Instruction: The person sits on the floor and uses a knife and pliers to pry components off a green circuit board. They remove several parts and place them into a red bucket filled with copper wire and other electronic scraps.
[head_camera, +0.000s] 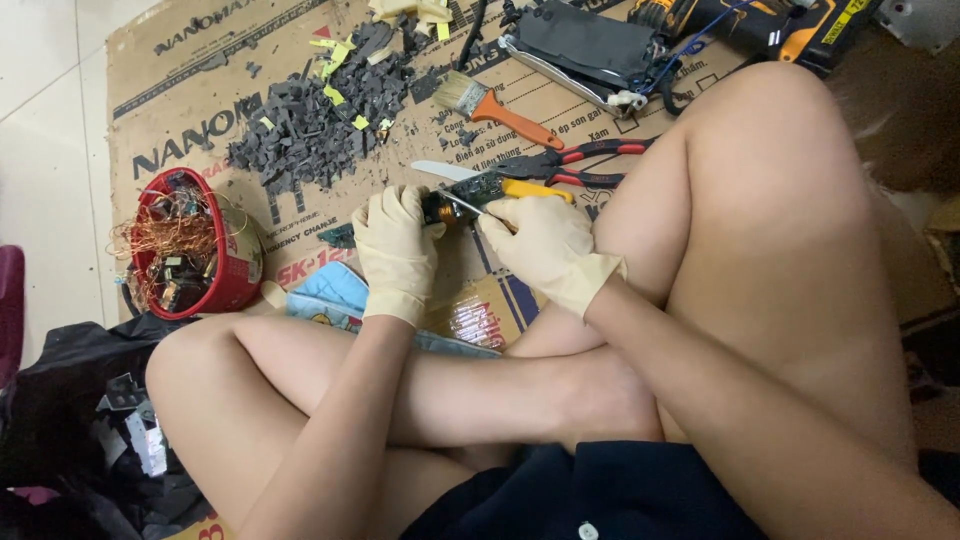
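While a large heap of black chips (320, 115) already lies far left on the cardboard (180, 120), the gloved left hand (397, 250) grips a small circuit board (462, 194) still bearing parts, and the right hand (545, 245) closes on a yellow-handled tool (530, 190) against it.

Gloved left hand (396, 252) grips circuit board (462, 195) (right hand (540, 240) prying with tool).

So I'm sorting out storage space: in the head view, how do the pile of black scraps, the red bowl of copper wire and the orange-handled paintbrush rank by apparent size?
1. Pile of black scraps, by far the widest spread.
2. Red bowl of copper wire, clearly smaller than the pile.
3. Orange-handled paintbrush, long but thin, the smallest.
All three lie at a similar distance on the cardboard, so the ranking looks reliable.
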